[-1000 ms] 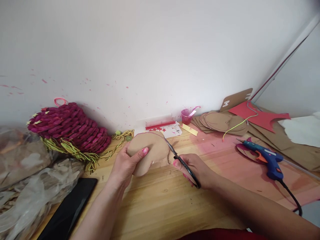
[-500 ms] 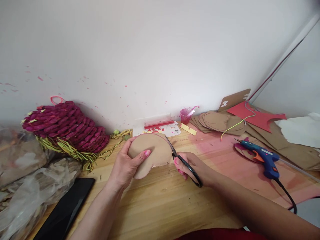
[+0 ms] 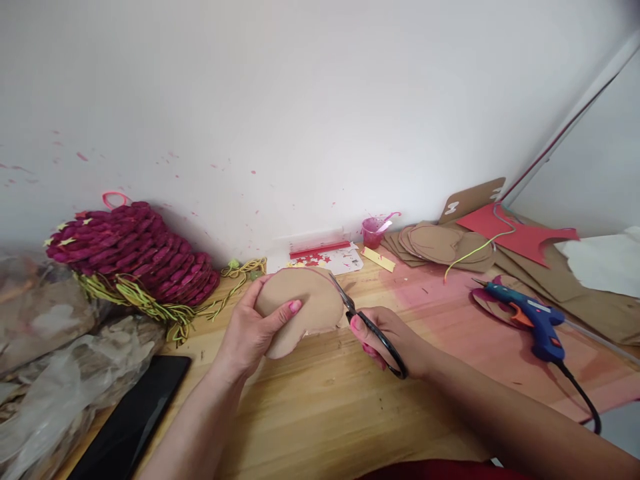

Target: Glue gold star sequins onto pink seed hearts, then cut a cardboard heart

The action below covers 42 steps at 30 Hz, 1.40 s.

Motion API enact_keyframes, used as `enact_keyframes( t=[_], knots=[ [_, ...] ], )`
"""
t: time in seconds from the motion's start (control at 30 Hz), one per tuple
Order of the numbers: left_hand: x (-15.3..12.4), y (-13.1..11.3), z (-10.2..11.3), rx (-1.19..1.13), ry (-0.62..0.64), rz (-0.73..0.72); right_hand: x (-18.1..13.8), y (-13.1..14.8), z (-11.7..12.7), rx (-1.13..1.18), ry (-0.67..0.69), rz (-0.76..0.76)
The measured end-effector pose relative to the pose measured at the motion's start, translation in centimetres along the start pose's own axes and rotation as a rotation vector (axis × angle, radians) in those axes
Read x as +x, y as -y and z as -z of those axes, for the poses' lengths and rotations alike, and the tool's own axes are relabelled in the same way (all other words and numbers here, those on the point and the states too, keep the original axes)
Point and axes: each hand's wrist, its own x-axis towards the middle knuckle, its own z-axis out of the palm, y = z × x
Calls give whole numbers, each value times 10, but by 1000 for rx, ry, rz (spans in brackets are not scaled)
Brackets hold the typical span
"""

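Your left hand [image 3: 253, 328] pinches the cardboard piece [image 3: 310, 300], toward 7 o'clock from the view's centre. Your right hand [image 3: 393, 337] grips scissors [image 3: 351, 309] at its 3 o'clock edge, a glue gun [image 3: 543, 320] well beyond

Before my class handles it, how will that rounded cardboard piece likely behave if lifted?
The cardboard piece seems fairly stiff, extending flat beyond the left hand. Being thin, it is probably light. Its ragged edge may tear.

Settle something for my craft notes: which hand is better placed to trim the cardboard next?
Probably the right hand: it holds the scissors, blades at the edge of the cardboard, while the left hand grips it.
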Motion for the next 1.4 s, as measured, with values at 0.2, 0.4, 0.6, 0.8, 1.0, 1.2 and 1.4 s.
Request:
enact_keyframes(
  t=[0.2,0.4,0.6,0.8,1.0,1.2,1.4],
  knots=[
    [0,0,4,23,16,-10,0,4,1,-20,21,11],
    [2,-1,8,45,25,-32,0,10,1,-67,31,64],
    [2,-4,8,63,28,-36,-2,12,-2,-98,-8,49],
    [3,-6,8,89,1,-30,1,15,0,-144,0,68],
    [4,-7,13,122,32,-47,-1,13,1,-120,22,8],
    [4,-5,13,127,2,-89,3,10,1,14,30,-122],
    [2,-10,13,303,-87,-231,8,10,4,110,95,-137]
  ],
)
